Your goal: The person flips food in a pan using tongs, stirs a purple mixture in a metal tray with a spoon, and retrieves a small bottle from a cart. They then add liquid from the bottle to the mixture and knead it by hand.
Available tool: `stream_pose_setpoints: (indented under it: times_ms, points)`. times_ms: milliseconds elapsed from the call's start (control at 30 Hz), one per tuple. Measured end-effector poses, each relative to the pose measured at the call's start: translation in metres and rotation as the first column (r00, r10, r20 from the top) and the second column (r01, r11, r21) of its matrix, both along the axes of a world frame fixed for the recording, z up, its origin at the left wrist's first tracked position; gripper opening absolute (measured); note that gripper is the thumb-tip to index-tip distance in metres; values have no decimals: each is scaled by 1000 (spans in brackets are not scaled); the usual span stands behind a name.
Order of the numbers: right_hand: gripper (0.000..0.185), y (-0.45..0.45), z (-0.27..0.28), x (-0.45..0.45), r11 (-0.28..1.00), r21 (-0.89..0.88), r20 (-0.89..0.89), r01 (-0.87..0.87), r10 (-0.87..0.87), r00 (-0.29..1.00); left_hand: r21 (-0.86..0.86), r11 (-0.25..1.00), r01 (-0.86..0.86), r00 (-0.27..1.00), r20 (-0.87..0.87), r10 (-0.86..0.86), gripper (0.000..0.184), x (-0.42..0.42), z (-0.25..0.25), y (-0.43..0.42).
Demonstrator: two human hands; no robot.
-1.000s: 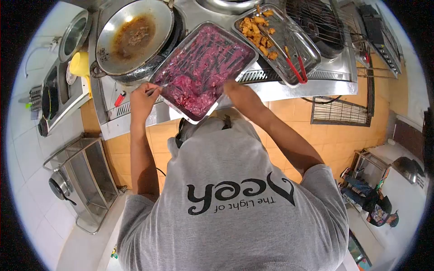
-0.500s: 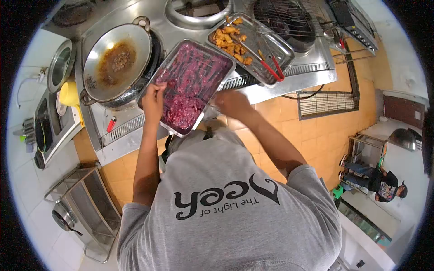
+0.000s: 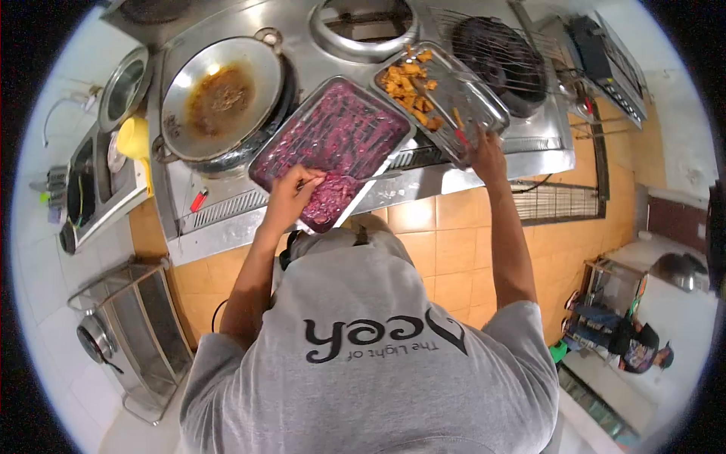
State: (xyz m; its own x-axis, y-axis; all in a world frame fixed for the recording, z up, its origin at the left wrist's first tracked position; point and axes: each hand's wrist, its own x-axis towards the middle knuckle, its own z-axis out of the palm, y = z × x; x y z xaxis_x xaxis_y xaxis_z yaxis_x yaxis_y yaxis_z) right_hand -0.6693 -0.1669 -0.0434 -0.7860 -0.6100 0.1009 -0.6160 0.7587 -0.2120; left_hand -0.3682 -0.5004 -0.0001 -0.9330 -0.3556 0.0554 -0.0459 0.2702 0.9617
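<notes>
My left hand [image 3: 293, 198] is over the near left part of a metal tray [image 3: 411, 129] of shredded purple food [image 3: 336, 121], fingers pinched together at a small mound. What they hold, if anything, is hidden. Beside those fingertips lies a spoon-like utensil [image 3: 386, 176], its handle sticking out past the tray's right rim. My right hand [image 3: 488, 157] is closed around the red-handled tongs [image 3: 461, 137] at the near edge of a second metal tray [image 3: 495, 113]. Orange-brown fried pieces [image 3: 408, 87] fill that tray's left part.
A wok [image 3: 219, 98] with brown oil residue sits on the stove at left. A red lighter [image 3: 199, 200] lies on the counter [image 3: 219, 238]. Behind the trays are a metal burner ring [image 3: 363, 45] and a grill rack [image 3: 495, 64]. Another person [image 3: 631, 344] stands far right.
My left hand has moved from the purple tray's left rim to the mound inside it. My right hand has gone right from that tray's edge to the tongs. The view has shifted slightly.
</notes>
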Motion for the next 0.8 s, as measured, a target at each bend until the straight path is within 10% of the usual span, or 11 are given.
stream_pose_setpoints:
  times_ms: [367,500,800]
  points:
    - [40,56,77,97,995,14,166,-101,97,981,-3,999,43,998,55,-42,15,-7,7,-5]
    - [57,-15,155,159,845,-331,763,420,-23,646,58,996,69,998,7,-70,10,-4,-5,-7]
    - [51,-300,110,91,935,-245,827,-257,340,448,-28,992,120,992,54,-119,14,-7,-14,-5]
